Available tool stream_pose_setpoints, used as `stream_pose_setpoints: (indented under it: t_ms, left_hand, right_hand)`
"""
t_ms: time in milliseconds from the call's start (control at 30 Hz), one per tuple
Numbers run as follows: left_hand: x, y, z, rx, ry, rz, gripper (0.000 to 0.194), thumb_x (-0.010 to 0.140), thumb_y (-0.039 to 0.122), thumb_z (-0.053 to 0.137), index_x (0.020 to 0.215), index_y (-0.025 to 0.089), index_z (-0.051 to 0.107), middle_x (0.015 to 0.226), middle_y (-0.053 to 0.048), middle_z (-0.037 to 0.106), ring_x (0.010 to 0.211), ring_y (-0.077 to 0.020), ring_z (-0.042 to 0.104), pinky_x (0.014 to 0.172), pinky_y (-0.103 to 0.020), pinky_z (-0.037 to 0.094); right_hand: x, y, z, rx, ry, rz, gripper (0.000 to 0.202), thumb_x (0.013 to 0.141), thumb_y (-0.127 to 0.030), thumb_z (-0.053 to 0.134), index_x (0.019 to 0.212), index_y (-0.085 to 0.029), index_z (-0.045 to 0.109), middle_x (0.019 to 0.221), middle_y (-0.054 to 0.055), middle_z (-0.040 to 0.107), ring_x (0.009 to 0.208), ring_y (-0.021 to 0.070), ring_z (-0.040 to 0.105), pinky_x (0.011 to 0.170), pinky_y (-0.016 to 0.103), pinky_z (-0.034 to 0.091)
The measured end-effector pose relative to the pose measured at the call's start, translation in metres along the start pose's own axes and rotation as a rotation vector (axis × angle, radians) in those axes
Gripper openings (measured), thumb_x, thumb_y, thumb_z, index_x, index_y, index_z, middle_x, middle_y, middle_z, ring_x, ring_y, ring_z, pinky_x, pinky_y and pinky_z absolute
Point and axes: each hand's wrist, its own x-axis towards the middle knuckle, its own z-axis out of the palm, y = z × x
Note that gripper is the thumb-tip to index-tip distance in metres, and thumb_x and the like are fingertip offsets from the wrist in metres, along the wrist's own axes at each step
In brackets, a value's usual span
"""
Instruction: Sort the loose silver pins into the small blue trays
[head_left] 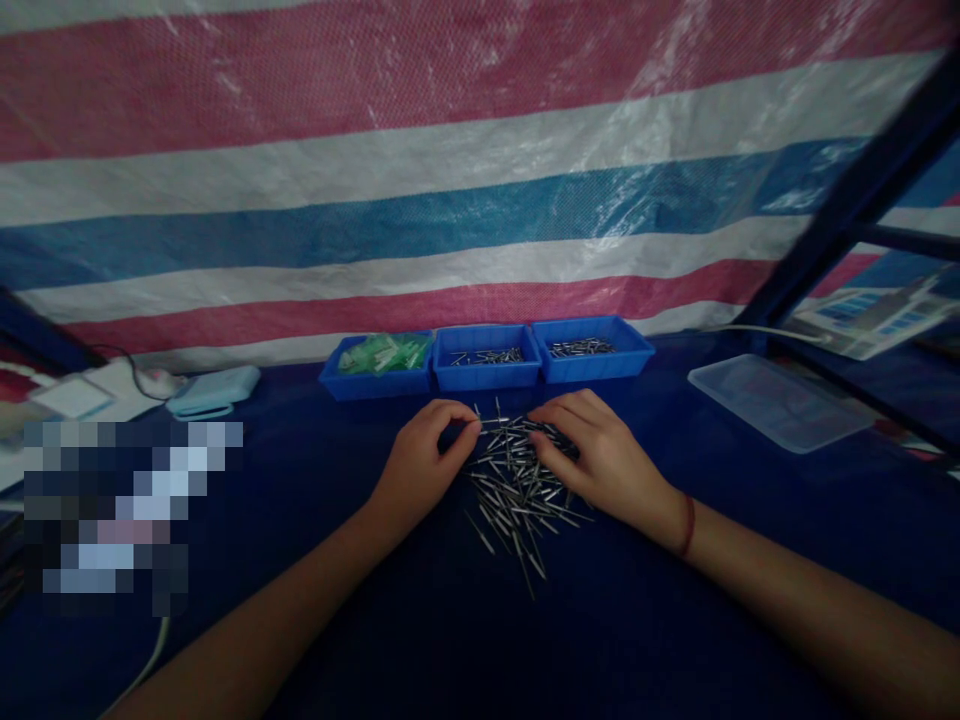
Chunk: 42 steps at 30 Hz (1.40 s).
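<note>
Hands work above thin metal rods (pixel 521 480) piled on a blue table (pixel 420 620): the left hand (pixel 431 450) pinches one rod between thumb and fingertip, the right hand (pixel 589 450) curls at the pile's right edge, its grip unclear. Beyond sit three blue bins (pixel 487 376).

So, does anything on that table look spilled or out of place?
The heap of thin metal pieces between the left hand and right hand might pass for a spill: it lies jumbled straight on the table, while other metal pieces sit in blue bins. I see nothing broken.
</note>
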Motion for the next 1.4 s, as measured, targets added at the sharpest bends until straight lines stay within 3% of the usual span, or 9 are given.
stream_pose_setpoints:
  t_ms: [100, 333, 533, 933, 1400]
  left_hand:
    - [-0.006, 0.01, 0.002, -0.074, 0.012, 0.035, 0.006, 0.085, 0.017, 0.052, 0.085, 0.019, 0.057, 0.086, -0.002, 0.062, 0.083, -0.0156, 0.059, 0.077, -0.03, 0.045]
    - [-0.013, 0.023, 0.007, -0.157, -0.002, 0.055, 0.005, 0.084, 0.016, 0.053, 0.085, 0.019, 0.057, 0.083, -0.002, 0.062, 0.08, -0.0146, 0.059, 0.075, -0.028, 0.045]
    - [-0.014, 0.023, 0.007, -0.195, -0.01, -0.024, 0.011, 0.083, 0.022, 0.056, 0.094, 0.019, 0.056, 0.087, -0.002, 0.065, 0.081, -0.0157, 0.06, 0.076, -0.03, 0.048]
    - [-0.014, 0.024, 0.005, -0.206, -0.052, 0.029, 0.007, 0.084, 0.019, 0.055, 0.087, 0.018, 0.061, 0.083, -0.001, 0.065, 0.077, -0.0138, 0.06, 0.073, -0.027, 0.047]
    - [-0.014, 0.024, 0.006, -0.192, -0.051, 0.013, 0.008, 0.085, 0.021, 0.054, 0.088, 0.019, 0.061, 0.083, -0.001, 0.066, 0.078, -0.0149, 0.062, 0.073, -0.027, 0.049]
  right_hand:
    - [-0.003, -0.012, -0.002, 0.019, -0.028, -0.042, 0.025, 0.088, -0.029, 0.048, 0.103, -0.014, 0.061, 0.094, 0.009, 0.065, 0.087, 0.0209, 0.055, 0.077, 0.036, 0.042]
    - [-0.004, -0.02, -0.002, 0.086, -0.045, -0.055, 0.02, 0.09, -0.025, 0.045, 0.088, -0.016, 0.063, 0.083, 0.006, 0.063, 0.08, 0.0179, 0.054, 0.073, 0.034, 0.04]
    - [-0.004, -0.02, -0.001, 0.215, -0.031, -0.027, 0.016, 0.09, -0.025, 0.047, 0.089, -0.016, 0.06, 0.082, 0.005, 0.062, 0.078, 0.0167, 0.053, 0.071, 0.032, 0.041]
    - [-0.003, -0.022, 0.001, 0.292, -0.073, -0.05, 0.016, 0.087, -0.021, 0.048, 0.096, -0.017, 0.061, 0.086, 0.005, 0.064, 0.08, 0.0169, 0.055, 0.074, 0.034, 0.043]
    - [-0.003, -0.02, 0.001, 0.339, -0.069, -0.03, 0.014, 0.085, -0.02, 0.049, 0.089, -0.019, 0.062, 0.081, 0.004, 0.065, 0.078, 0.016, 0.057, 0.072, 0.033, 0.044]
